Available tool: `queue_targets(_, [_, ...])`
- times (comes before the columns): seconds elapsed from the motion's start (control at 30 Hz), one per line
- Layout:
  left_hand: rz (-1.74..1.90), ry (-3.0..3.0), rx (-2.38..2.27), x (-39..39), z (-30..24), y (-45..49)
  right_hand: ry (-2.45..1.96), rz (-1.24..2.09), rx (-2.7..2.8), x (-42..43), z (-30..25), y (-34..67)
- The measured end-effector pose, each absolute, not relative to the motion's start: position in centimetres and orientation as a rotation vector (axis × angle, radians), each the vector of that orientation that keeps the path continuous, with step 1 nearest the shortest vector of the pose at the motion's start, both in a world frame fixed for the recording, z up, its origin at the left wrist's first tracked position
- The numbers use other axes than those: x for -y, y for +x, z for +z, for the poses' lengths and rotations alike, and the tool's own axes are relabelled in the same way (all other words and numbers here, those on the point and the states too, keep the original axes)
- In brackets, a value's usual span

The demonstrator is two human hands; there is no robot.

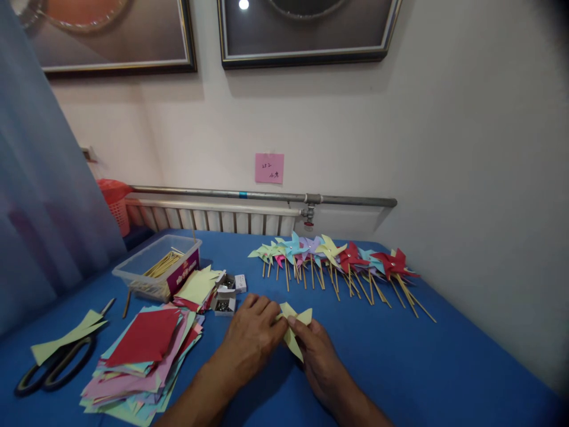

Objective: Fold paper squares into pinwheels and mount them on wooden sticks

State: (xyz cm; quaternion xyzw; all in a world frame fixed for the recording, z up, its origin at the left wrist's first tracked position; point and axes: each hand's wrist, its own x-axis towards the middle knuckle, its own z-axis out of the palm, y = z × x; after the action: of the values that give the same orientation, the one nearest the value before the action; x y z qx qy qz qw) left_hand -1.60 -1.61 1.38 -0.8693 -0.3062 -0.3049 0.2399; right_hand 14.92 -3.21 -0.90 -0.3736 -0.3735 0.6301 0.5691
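A pale yellow paper pinwheel (293, 341) with folded blades is between my two hands above the blue table. My left hand (258, 329) is closed on its left side, fingers bent over the paper and partly hiding it. On the other side my right hand (319, 356) pinches it, thumb near the middle of the folds. Whether a stick or pin is attached cannot be made out. Just beyond my left hand stand small open boxes of metal pins (224, 305). A row of finished pinwheels (329, 252) on wooden sticks lies farther back, in several colours.
A stack of coloured paper sheets (144, 338) lies at left, with yellow paper squares (200, 286) behind it. Black-handled scissors (71, 363) lie under a yellow paper strip (66, 338). A clear plastic box (133, 270) holds wooden sticks. A pipe (355, 201) runs along the wall.
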Motion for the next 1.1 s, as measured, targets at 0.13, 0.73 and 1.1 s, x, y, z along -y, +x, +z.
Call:
queue_targets(0.13, [-0.869,-2.388,0.849,1.5,1.2,-1.6,-0.891,1.527,0.807,3.1,-0.9,15.0])
queue_targets(0.73, [-2.661,-2.543,2.461,0.7,0.9,-0.7,-1.08,1.334,1.071,1.7,-3.3,15.9])
queue_targets(1.1, [-3.094,-2.405,2.309,-0.3,-2.1,0.4,-1.137,1.33,1.072,1.8,-2.8,15.7])
